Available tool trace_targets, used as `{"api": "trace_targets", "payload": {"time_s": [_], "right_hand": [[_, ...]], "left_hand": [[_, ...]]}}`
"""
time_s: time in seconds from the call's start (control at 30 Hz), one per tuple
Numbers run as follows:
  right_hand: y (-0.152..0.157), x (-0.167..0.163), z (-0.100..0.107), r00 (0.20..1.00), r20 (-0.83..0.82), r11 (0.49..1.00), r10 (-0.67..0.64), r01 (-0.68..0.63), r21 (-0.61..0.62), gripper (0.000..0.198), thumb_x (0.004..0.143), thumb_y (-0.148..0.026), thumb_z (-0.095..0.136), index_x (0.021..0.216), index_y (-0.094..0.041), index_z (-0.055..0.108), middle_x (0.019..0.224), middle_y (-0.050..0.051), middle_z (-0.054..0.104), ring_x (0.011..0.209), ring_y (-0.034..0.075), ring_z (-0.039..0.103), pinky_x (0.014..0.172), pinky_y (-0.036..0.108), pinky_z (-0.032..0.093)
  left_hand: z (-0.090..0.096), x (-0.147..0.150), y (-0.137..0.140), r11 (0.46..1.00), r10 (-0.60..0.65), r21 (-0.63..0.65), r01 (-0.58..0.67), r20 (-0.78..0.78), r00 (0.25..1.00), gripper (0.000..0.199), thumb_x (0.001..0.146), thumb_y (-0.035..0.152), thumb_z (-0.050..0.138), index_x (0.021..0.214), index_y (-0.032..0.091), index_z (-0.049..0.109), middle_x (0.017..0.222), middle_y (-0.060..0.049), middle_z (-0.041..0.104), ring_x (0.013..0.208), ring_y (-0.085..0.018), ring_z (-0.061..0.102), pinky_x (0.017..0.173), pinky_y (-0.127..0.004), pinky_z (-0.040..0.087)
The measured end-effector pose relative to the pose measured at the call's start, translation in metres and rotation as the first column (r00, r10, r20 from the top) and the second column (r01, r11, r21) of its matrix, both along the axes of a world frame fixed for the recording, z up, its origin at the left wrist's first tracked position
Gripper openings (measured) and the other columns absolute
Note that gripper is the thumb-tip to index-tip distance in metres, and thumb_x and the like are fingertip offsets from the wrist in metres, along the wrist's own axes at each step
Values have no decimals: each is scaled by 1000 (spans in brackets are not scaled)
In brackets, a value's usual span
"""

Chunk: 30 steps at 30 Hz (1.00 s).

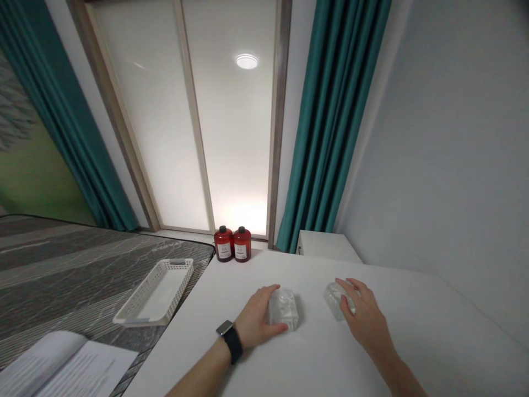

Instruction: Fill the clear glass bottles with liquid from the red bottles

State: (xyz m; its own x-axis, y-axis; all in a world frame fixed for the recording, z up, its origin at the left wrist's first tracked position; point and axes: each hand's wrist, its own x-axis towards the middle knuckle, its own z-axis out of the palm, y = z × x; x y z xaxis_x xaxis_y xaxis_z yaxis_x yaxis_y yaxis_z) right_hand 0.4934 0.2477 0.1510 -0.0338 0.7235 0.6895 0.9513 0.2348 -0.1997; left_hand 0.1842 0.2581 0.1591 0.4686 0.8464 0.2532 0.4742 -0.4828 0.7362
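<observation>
My left hand, with a dark watch on its wrist, grips a clear boxy container from its left side. The thumb lies along the near edge and the fingers reach round the far edge. A second clear container is on the white table to the right, tilted in my right hand. The thumb and fingers of that hand are round its right side and partly cover it. Whether the containers are glass or plastic, I cannot tell.
Two red bottles with black caps stand side by side at the table's far left corner. Left of the table, a white perforated basket and an open book lie on a grey striped bedspread. A white cabinet stands beyond the table.
</observation>
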Motion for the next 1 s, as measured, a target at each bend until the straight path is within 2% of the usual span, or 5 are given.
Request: {"api": "trace_targets", "payload": {"time_s": [0.23,0.33,0.5,0.73,1.0], "right_hand": [[-8,5,8,976,-155,926,-153,196,322,33,92,-25,47,120,-17,60,119,17,61,118,37,55,103,61,37],[-24,-44,3,927,-304,974,221,-193,120,44,90,-25,50,134,-25,48,119,12,63,113,30,59,101,51,44],[-30,-99,-16,682,-681,752,267,-589,-295,91,80,-26,63,154,-29,10,151,12,38,133,27,47,110,47,37],[-21,-91,-27,637,-750,724,181,-602,-337,90,78,-26,64,153,-29,15,141,11,45,125,26,51,112,47,32],[-27,-91,-22,699,-687,714,197,-582,-388,83,84,-29,57,154,-30,13,148,10,38,136,26,41,116,48,28]], "left_hand": [[-9,4,3,997,76,-40,-73,80,994,99,65,21,83,148,18,29,133,-16,54,119,-32,54,107,-50,40],[-12,11,4,992,91,-103,-78,128,988,98,65,20,84,147,15,29,129,-17,57,114,-31,58,104,-48,43],[-9,11,-4,990,-1,-141,24,163,987,93,69,22,82,147,18,31,133,-17,58,121,-32,57,107,-48,42],[27,-48,52,796,482,161,-583,413,773,37,90,33,57,124,19,51,121,-13,60,113,-28,61,92,-45,53],[41,-134,151,697,597,199,-689,372,711,85,66,31,82,138,17,40,134,-16,48,133,-36,43,112,-53,33]]}}
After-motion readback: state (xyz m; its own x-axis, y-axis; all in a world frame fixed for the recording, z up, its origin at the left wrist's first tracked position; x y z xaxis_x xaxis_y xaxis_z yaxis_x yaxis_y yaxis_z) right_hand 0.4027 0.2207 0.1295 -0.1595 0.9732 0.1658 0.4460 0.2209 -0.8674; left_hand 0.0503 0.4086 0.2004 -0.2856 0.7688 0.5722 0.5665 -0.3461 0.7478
